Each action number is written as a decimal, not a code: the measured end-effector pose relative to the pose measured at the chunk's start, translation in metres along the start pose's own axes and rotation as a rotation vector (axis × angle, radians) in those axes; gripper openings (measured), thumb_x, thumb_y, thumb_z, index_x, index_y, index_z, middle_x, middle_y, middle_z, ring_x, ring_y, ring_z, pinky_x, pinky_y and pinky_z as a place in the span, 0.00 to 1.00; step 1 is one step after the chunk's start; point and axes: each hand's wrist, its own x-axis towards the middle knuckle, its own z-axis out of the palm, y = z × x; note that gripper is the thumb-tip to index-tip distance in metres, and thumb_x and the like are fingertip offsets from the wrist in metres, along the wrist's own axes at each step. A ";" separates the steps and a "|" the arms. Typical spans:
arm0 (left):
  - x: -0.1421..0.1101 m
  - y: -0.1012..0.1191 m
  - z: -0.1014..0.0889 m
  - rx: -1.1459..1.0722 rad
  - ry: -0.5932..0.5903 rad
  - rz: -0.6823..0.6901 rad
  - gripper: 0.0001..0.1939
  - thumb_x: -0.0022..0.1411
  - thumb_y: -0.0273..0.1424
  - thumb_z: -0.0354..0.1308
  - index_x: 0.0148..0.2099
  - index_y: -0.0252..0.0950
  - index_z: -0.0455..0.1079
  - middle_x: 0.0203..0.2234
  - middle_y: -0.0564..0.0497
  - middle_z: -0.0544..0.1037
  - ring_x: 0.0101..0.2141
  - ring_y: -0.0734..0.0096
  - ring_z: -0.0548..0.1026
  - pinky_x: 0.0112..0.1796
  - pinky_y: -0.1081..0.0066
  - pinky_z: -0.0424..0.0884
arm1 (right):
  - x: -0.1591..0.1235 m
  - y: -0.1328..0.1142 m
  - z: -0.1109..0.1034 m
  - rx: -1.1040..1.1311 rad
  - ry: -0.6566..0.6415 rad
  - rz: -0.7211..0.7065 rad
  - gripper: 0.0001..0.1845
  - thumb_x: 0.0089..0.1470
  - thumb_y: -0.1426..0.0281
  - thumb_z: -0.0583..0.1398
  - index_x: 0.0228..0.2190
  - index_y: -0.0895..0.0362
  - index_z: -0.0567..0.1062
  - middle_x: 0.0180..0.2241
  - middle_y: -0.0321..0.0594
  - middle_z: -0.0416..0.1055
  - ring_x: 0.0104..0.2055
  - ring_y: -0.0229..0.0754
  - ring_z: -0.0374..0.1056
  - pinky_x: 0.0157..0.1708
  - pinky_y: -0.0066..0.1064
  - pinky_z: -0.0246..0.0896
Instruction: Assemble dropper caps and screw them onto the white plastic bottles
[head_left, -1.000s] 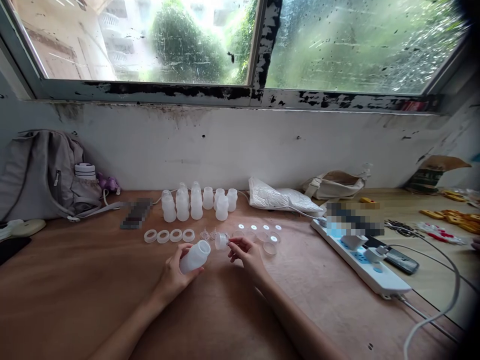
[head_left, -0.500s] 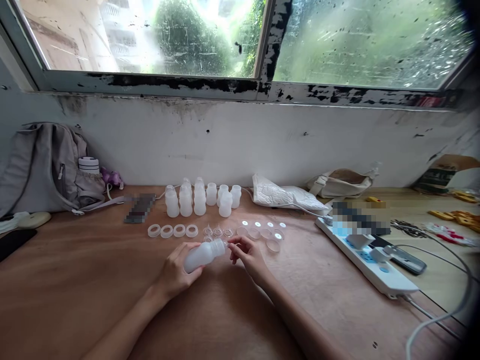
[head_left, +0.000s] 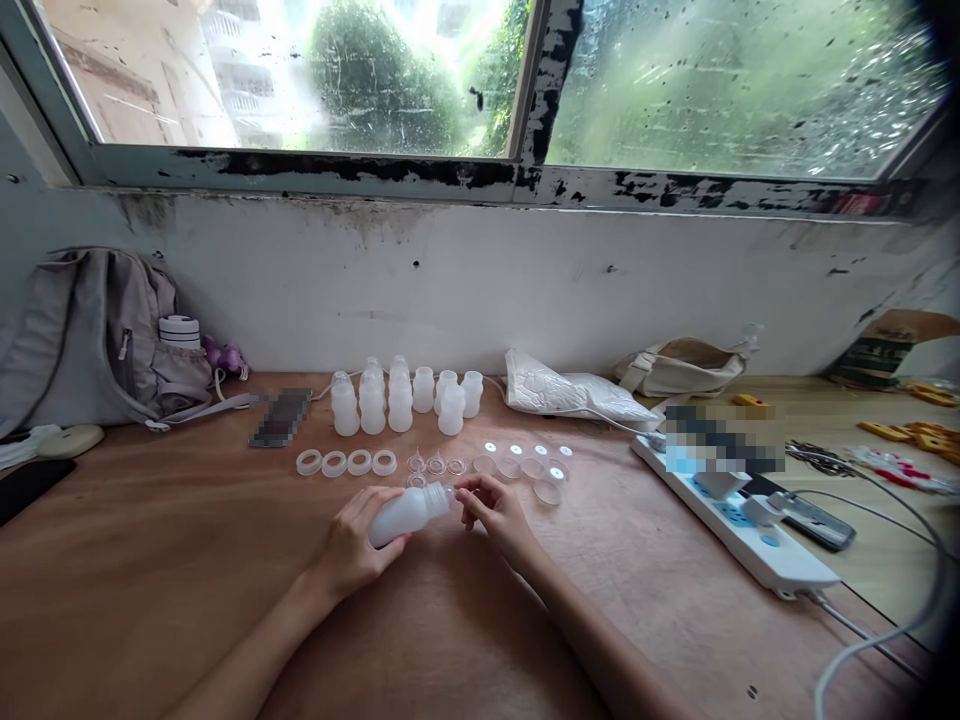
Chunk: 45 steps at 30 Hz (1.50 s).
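My left hand (head_left: 358,545) is wrapped round a frosted white baby bottle (head_left: 401,517), tilted so that its neck points right and a little up. A clear teat (head_left: 451,495) sticks out at the neck end. My right hand (head_left: 495,508) is closed in a pinch on the tip of that teat; the fingertips partly hide it. Just beyond the bottle lie several loose clear teats (head_left: 436,465). White collar rings (head_left: 334,464) stand in a row to their left. On the right are clear round caps (head_left: 532,468) and small white discs (head_left: 540,450).
Several frosted bottles (head_left: 400,400) stand near the wall, some topped. A white plastic packet (head_left: 566,390) lies right of them. The power strip (head_left: 739,520) with cables sits at right. A grey backpack (head_left: 97,340) leans at far left, near a blurred dark object (head_left: 280,417).
Hardly anything differs. The bottle and both hands keep the same position and hold; the whole view has shifted very slightly.
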 end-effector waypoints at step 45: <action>-0.003 0.004 0.000 -0.095 -0.097 0.044 0.23 0.49 0.31 0.56 0.49 0.39 0.60 0.42 0.47 0.70 0.42 0.63 0.68 0.43 0.64 0.65 | 0.000 -0.001 -0.001 -0.228 -0.081 -0.089 0.25 0.50 0.56 0.52 0.11 0.57 0.55 0.13 0.30 0.47 0.16 0.31 0.44 0.17 0.25 0.38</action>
